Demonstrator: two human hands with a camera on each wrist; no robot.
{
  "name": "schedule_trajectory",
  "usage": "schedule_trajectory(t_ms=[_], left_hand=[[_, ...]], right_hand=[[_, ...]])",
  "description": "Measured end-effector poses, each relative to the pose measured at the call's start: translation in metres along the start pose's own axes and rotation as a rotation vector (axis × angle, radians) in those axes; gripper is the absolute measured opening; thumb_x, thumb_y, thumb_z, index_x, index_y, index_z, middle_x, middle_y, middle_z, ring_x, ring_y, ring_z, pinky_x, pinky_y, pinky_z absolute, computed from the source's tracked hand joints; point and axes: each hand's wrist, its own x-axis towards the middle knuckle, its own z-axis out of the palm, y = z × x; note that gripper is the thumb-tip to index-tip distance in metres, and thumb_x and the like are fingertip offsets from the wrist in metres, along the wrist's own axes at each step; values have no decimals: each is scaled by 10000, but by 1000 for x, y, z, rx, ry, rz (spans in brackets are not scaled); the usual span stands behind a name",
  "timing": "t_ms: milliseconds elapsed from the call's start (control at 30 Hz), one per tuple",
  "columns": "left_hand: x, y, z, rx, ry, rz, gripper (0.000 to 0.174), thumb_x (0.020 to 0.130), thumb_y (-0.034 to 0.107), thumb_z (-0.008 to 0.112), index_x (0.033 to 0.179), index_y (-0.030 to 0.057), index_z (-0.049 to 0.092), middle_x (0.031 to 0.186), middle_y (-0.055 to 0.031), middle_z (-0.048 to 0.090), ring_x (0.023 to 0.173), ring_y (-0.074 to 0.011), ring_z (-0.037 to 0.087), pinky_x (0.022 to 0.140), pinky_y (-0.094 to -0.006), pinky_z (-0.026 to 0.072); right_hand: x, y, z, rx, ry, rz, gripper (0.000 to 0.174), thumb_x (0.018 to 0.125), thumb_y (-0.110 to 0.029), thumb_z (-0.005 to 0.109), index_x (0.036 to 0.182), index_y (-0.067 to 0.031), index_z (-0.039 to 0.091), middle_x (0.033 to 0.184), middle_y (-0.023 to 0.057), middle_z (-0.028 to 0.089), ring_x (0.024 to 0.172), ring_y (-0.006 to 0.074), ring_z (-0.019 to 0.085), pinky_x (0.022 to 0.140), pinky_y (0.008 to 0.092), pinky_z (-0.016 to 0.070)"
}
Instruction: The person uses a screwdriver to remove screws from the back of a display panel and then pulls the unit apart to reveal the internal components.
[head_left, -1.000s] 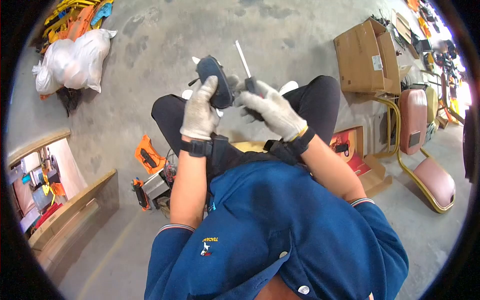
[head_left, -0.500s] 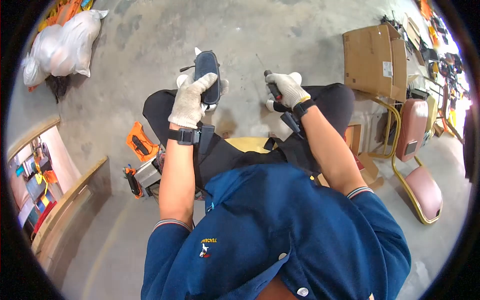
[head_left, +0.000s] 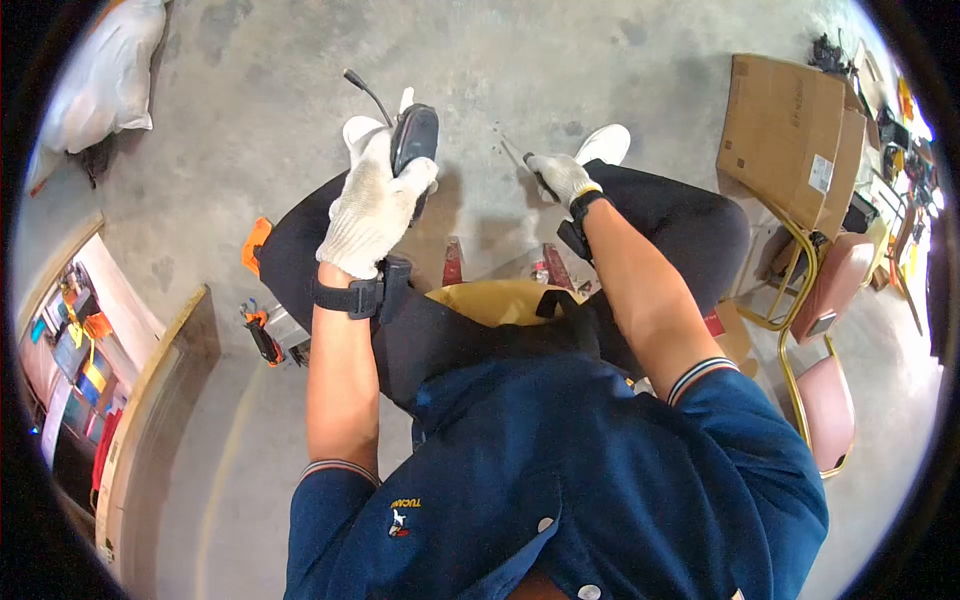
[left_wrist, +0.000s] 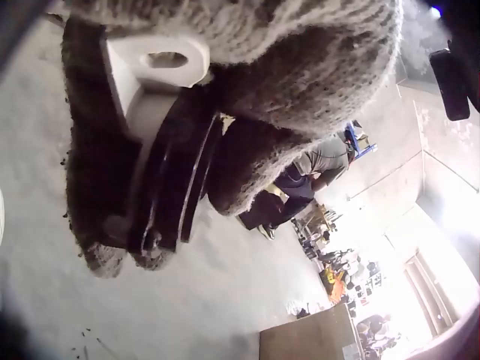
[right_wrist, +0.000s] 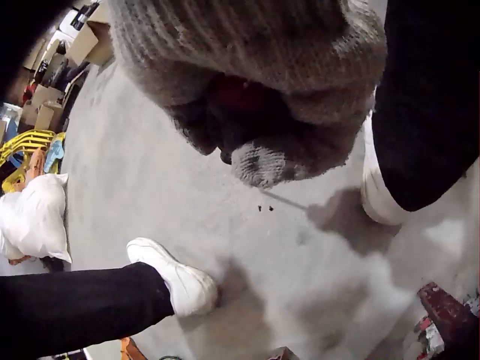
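My left hand, in a knitted glove, grips a black oval housing with the thumb along its near side. A short black cable with a plug end sticks out from it. The left wrist view shows its white bracket with a slotted hole, and layered dark edges between the gloved fingers. Low by the right shoe, my gloved right hand holds a screwdriver, its thin shaft pointing forward over the floor. The fingers wrap its handle in the right wrist view, where the glove hides most of it.
Two tiny dark pieces lie on the concrete floor. White shoes stand at either side. A cardboard box and pink-padded chairs are at the right, a white sack at far left. Orange-handled tools lie beside the left leg.
My hands have moved apart. The right hand took the screwdriver away from the housing, right and down towards the floor. The left hand has turned the housing, and its cable now points up and forward.
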Motion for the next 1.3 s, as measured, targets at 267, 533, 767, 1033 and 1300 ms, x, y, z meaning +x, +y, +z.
schedule_trajectory(t_ms=[267, 533, 767, 1033, 1300], left_hand=[[26, 5, -3, -112, 18, 29, 512, 968, 163, 654, 1441, -23, 595, 1189, -128, 673, 1011, -220, 671, 930, -336, 538], [31, 4, 6, -774, -92, -124, 505, 977, 50, 661, 1462, -24, 543, 1221, -140, 709, 1019, -215, 765, 911, -322, 606], [32, 10, 9, -807, -43, -108, 853, 896, -2, 623, 1683, 45, 298, 1365, -157, 591, 1062, -267, 750, 899, -365, 626], [36, 11, 10, -789, -49, -123, 728, 906, -23, 582, 1619, 41, 447, 1407, -150, 594, 1062, -252, 745, 953, -342, 599], [36, 27, -2, -891, -115, -258, 442, 983, -63, 530, 1414, -36, 623, 1352, -218, 697, 1167, -297, 736, 1064, -401, 590]], right_hand=[[54, 1, 4, -90, -10, 0, 452, 994, -412, 665, 827, 7, 702, 652, 85, 612, 540, 203, 570, 518, 385, 432], [66, 10, 7, -94, -34, -13, 517, 873, -502, 585, 867, -20, 772, 779, 246, 724, 790, 383, 726, 763, 464, 530], [56, 4, 10, 128, -16, 74, 465, 863, -437, 660, 782, 11, 758, 686, 152, 705, 652, 289, 680, 661, 412, 503], [56, 4, -2, 61, -9, 23, 523, 888, -472, 659, 878, 41, 762, 765, 168, 718, 743, 279, 697, 710, 412, 511], [13, -18, -16, 267, -91, 55, 326, 1003, -300, 678, 1154, -18, 745, 791, -6, 600, 625, 112, 573, 575, 291, 461]])
